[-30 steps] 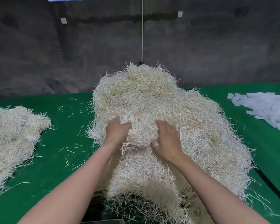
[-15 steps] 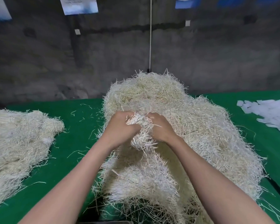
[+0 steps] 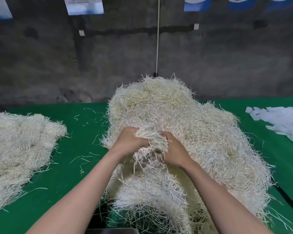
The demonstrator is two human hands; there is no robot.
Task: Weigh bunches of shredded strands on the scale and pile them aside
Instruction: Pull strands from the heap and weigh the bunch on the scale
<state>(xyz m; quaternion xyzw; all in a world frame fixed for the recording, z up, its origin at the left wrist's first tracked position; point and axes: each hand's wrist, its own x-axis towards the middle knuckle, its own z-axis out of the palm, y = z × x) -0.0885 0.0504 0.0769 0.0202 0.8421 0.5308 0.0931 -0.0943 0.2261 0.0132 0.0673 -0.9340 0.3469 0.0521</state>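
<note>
A big heap of pale shredded strands (image 3: 201,132) covers the middle of the green table (image 3: 85,132). Over its near side, my left hand (image 3: 128,144) and my right hand (image 3: 175,152) are both closed around one bunch of strands (image 3: 150,137), lifted a little out of the heap, loose ends hanging below. A lower pile of strands (image 3: 19,149) lies at the left. At the bottom edge a dark grey corner, perhaps the scale (image 3: 112,231), barely shows; most of it is out of frame.
White paper pieces (image 3: 281,120) lie scattered at the far right of the table. Stray strands dot the green cloth between the two piles. A dark concrete wall with a hanging white cord (image 3: 157,39) rises behind the table.
My hands went from pressing apart into the heap to gathering together around a bunch and pulling it up off the heap. The view tilted slightly upward.
</note>
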